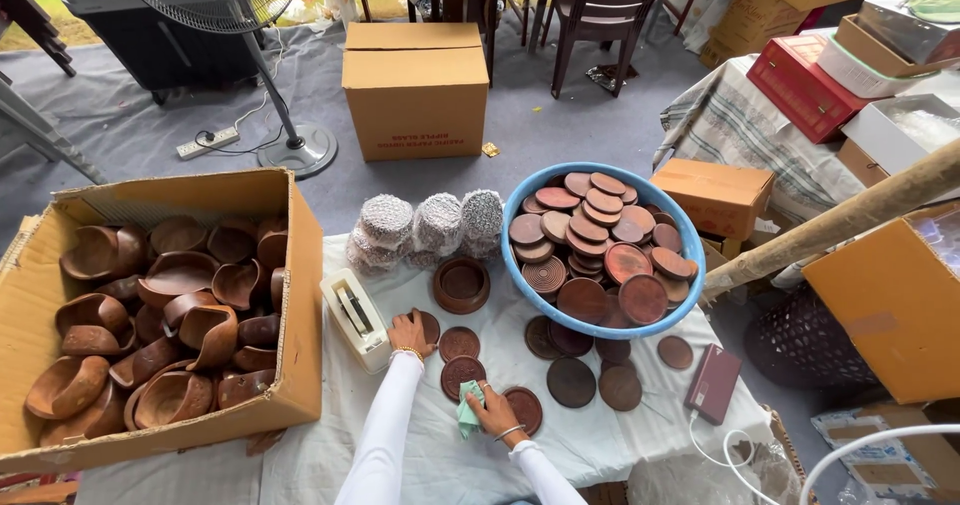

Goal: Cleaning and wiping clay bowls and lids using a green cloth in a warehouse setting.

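Note:
My left hand (pixel 410 331) rests with spread fingers on a small round brown wooden disc (pixel 428 324) lying on the white cloth (pixel 330 445). My right hand (pixel 490 406) grips a crumpled green rag (pixel 468 410) and presses it beside two reddish discs (pixel 461 373), (pixel 524 408). A third disc (pixel 459 343) lies between my hands. A shallow round wooden dish (pixel 461 284) sits just beyond them.
A blue basin (pixel 600 327) full of wooden discs stands at right, more discs (pixel 571 381) loose before it. A cardboard box (pixel 300 295) of wooden bowls fills the left. A white tape dispenser (pixel 355 317), wrapped stacks (pixel 440 225), a maroon wallet-like case (pixel 713 383), a fan (pixel 300 150).

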